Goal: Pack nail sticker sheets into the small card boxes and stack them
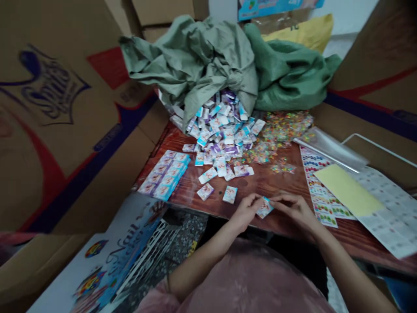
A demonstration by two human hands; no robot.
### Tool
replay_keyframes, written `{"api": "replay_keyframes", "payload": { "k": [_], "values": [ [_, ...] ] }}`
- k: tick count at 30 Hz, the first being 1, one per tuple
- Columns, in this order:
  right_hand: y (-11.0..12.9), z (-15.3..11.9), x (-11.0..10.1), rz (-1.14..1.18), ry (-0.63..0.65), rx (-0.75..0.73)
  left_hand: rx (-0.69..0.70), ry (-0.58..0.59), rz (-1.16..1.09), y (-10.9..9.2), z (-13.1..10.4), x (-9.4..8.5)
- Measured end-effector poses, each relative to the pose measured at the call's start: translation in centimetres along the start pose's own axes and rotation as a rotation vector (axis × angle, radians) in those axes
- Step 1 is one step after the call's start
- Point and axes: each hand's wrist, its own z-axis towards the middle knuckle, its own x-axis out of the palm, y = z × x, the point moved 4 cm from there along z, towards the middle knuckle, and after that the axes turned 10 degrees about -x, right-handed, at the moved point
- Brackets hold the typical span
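Through the head view, I see the left hand point(246, 211) pinching a small printed carton point(265, 209) at the worktop's point(280, 182) near edge; the right hand point(298, 209) meets its corner, grip unclear. Neat carton rows point(173, 174) look finished; the loose carton heap point(224, 130) seems left.

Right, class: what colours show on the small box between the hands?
The small box: mainly white, with light blue and reddish print; head view.
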Motion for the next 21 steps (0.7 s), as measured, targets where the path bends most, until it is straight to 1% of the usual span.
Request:
{"api": "replay_keyframes", "payload": {
  "k": [3, 6, 9, 11, 13, 15, 16, 18, 20, 21],
  "values": [
    [1.0, 0.2, 0.8, -0.030, 0.024, -0.096, 0.007, -0.032, -0.082, -0.4, -0.5, -0.4],
    [2.7, 0.0, 2.4, -0.053, 0.037, -0.204, 0.028, -0.061, -0.176, -1.2, -1.5, -1.3],
    [3.9, -0.3, 4.2, -0.055, 0.056, -0.247, 0.039, -0.115, -0.204, -2.0, -3.0, -2.5],
    [4.2, 0.2, 5.4, -0.041, 0.077, -0.243, 0.036, -0.148, -0.217, -2.2, -4.0, -3.7],
    [3.9, 1.4, 6.6, -0.010, 0.115, -0.212, 0.025, -0.172, -0.248, -2.4, -5.0, -5.1],
    [3.5, 3.4, 7.9, 0.041, 0.126, -0.164, 0.021, -0.217, -0.283, -2.7, -5.8, -6.8],
    [3.4, 4.5, 8.7, 0.080, 0.121, -0.137, 0.030, -0.258, -0.306, -2.9, -6.2, -7.8],
    [3.4, 6.7, 10.4, 0.172, 0.124, -0.102, 0.075, -0.376, -0.353, -3.6, -6.7, -9.9],
    [4.0, 8.4, 12.5, 0.213, 0.173, -0.099, 0.128, -0.497, -0.393, -4.1, -7.2, -11.8],
    [4.4, 9.0, 13.4, 0.192, 0.199, -0.107, 0.143, -0.542, -0.403, -4.2, -7.4, -12.5]
  ]
}}
